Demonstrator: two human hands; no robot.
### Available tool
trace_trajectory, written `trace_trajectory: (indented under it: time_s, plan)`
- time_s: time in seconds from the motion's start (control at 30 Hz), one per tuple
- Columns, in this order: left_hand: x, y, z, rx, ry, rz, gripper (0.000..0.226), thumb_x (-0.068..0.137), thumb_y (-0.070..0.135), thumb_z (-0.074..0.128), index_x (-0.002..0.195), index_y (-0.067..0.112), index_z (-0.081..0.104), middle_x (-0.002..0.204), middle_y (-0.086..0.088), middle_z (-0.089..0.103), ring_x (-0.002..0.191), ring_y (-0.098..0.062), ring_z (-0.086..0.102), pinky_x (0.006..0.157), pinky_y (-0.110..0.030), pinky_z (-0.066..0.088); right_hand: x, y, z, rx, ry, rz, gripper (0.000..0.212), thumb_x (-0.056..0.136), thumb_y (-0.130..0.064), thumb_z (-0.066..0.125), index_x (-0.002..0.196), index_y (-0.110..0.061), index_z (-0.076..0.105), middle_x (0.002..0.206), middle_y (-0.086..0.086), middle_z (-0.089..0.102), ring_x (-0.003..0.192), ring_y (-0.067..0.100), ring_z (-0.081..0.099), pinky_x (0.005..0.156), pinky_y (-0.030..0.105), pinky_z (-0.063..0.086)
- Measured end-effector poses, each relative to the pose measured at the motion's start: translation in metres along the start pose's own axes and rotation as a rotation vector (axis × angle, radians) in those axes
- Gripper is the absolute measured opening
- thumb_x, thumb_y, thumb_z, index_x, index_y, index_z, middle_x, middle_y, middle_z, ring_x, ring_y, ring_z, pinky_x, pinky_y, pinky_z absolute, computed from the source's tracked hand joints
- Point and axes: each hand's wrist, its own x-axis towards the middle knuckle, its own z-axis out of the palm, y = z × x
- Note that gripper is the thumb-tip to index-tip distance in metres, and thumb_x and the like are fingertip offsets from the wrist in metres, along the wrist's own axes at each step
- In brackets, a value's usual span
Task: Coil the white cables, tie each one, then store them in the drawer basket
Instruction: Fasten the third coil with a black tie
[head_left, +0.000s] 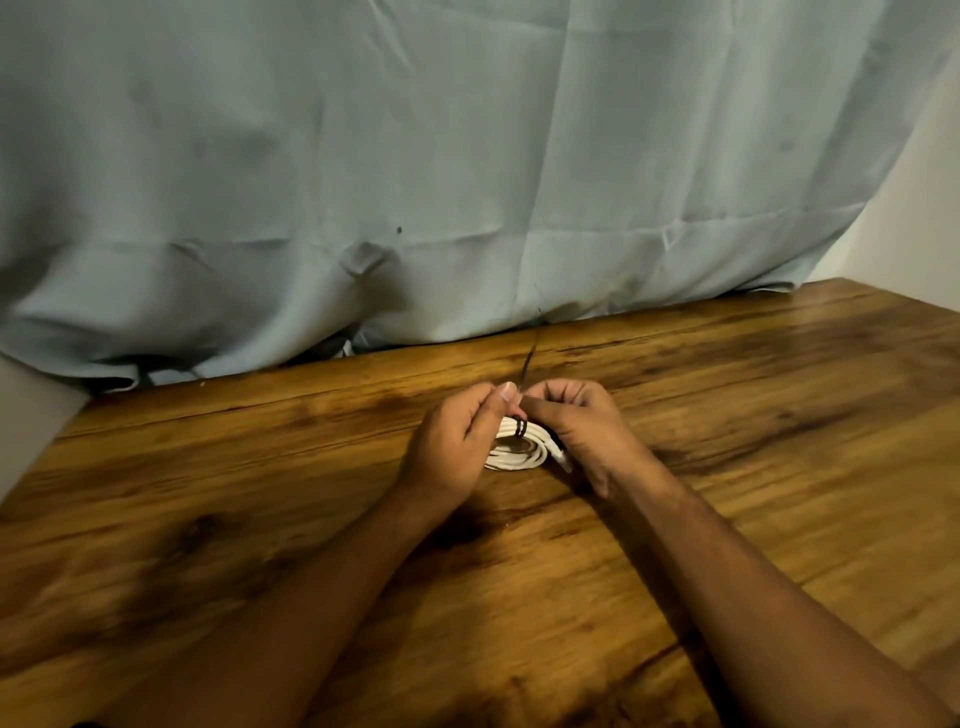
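My white cable (519, 451) lies coiled flat on the wooden table (727, 415) between my hands, with a black tie (520, 427) wound twice round its far side and the loose tail sticking up toward the pale cloth (467, 156). My left hand (451, 447) and right hand (576, 426) both pinch shut on the tie just above the coil. To cinch it well, I judge I should pull the tail straight and snug while pressing the loops together, so none springs free.

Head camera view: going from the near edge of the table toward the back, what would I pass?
Bare wooden table → coiled white cable between the left hand and right hand → the black tie wrapped round the coil, its loose end sticking up toward the back → pale blue-green cloth hanging behind the table.
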Motion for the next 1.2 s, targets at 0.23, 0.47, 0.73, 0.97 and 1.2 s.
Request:
trace_trajectory:
  time_s: [0.23, 0.47, 0.73, 0.97, 1.2]
  plan:
    - [0.004, 0.004, -0.004, -0.223, 0.063, -0.268, 0.04, 0.108, 0.036, 0.046, 0.085, 0.011, 0.067, 0.044, 0.011, 0.054, 0.039, 0.002, 0.045, 0.042, -0.015, 0.033, -0.002, 0.002, 0.001, -0.094, -0.073, -0.077, 0.03, 0.097, -0.031, 0.069, 0.1, -0.002, 0.075, 0.097, 0.021, 0.076, 0.085, 0.025, 0.068, 0.081, 0.037, 0.053]
    - [0.007, 0.006, -0.005, -0.309, 0.111, -0.397, 0.038, 0.108, 0.034, 0.045, 0.089, 0.008, 0.064, 0.039, 0.01, 0.049, 0.031, 0.002, 0.04, 0.034, -0.01, 0.026, 0.0, 0.012, 0.003, -0.049, -0.27, 0.008, 0.018, 0.084, 0.008, 0.069, 0.102, 0.005, 0.072, 0.092, 0.013, 0.072, 0.088, 0.023, 0.061, 0.088, 0.039, 0.045]
    - [0.008, 0.007, -0.007, -0.278, 0.118, -0.438, 0.037, 0.107, 0.039, 0.047, 0.087, 0.013, 0.065, 0.04, 0.011, 0.05, 0.031, 0.001, 0.04, 0.033, -0.011, 0.025, -0.006, 0.007, 0.008, -0.172, -0.116, -0.211, 0.018, 0.086, 0.003, 0.077, 0.1, 0.0, 0.067, 0.09, 0.01, 0.07, 0.081, 0.018, 0.062, 0.072, 0.031, 0.054]
    - [0.007, -0.001, -0.008, -0.224, 0.102, -0.42, 0.04, 0.103, 0.053, 0.047, 0.085, 0.022, 0.066, 0.045, 0.013, 0.045, 0.04, -0.005, 0.035, 0.043, -0.022, 0.025, -0.005, 0.0, 0.005, -0.396, -0.043, -0.541, 0.006, 0.091, -0.006, 0.075, 0.096, -0.007, 0.074, 0.092, 0.005, 0.074, 0.087, 0.021, 0.071, 0.077, 0.039, 0.059]
    - [0.001, -0.004, 0.0, 0.01, 0.108, -0.115, 0.04, 0.094, 0.063, 0.04, 0.091, 0.029, 0.06, 0.07, 0.015, 0.06, 0.066, -0.018, 0.057, 0.066, -0.055, 0.055, 0.001, -0.004, -0.001, -0.245, -0.043, -0.335, 0.016, 0.096, -0.011, 0.071, 0.083, -0.019, 0.075, 0.079, -0.001, 0.072, 0.075, 0.012, 0.063, 0.071, 0.03, 0.05]
